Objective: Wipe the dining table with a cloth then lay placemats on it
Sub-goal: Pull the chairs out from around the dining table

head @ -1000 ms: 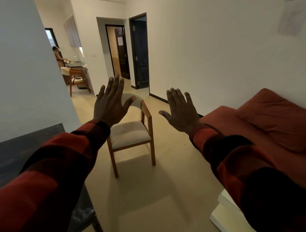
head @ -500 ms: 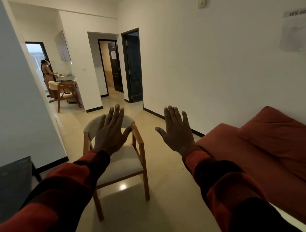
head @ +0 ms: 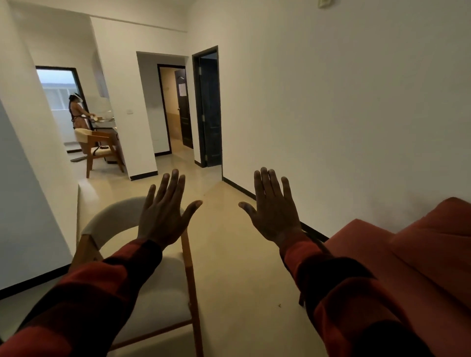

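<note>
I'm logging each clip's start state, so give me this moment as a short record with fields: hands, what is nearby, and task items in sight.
left hand: raised, fingers straight and spread, holds nothing
right hand: raised, fingers straight, holds nothing
below left hand: wooden chair with pale cushion
at right: red sofa
background: second person at a counter, another chair, dark doors
cloth, placemats, dining table: none in view

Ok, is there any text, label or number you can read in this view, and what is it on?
No text can be read.
Paper sheet on the far dark door: any print is too small and blurred.
Fixture at the top of the right wall: cut off by the frame edge, no lettering visible.
Wall switch beside the kitchen opening: plain, no marking legible.
</note>
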